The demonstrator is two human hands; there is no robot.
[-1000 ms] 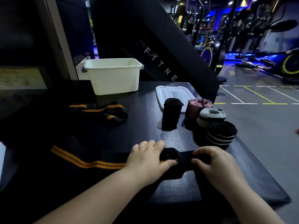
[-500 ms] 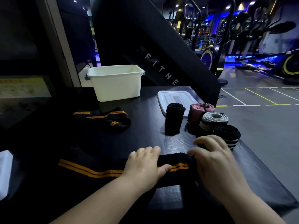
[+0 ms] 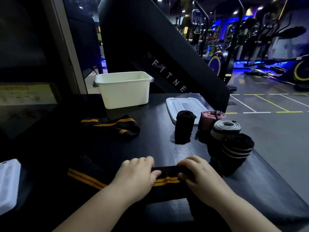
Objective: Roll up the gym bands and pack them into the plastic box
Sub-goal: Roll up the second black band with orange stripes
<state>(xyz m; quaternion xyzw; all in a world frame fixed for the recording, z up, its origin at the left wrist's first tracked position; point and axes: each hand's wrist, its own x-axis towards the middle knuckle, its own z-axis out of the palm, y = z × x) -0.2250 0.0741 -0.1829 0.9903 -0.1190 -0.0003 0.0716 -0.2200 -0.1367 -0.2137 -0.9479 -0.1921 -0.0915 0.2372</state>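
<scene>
Left grip (image 3: 135, 176) and right grip (image 3: 200, 176) — both curled round the orange-striped band (image 3: 167, 180)

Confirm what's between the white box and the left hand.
Head view: a loose orange-striped band lies unrolled on the table between the white box and the left hand, which grips a second striped band. Otherwise bare tabletop.

Dim gym, grey floor (image 3: 275, 131), blue-lit exercise machines (image 3: 220, 64) behind.
</scene>
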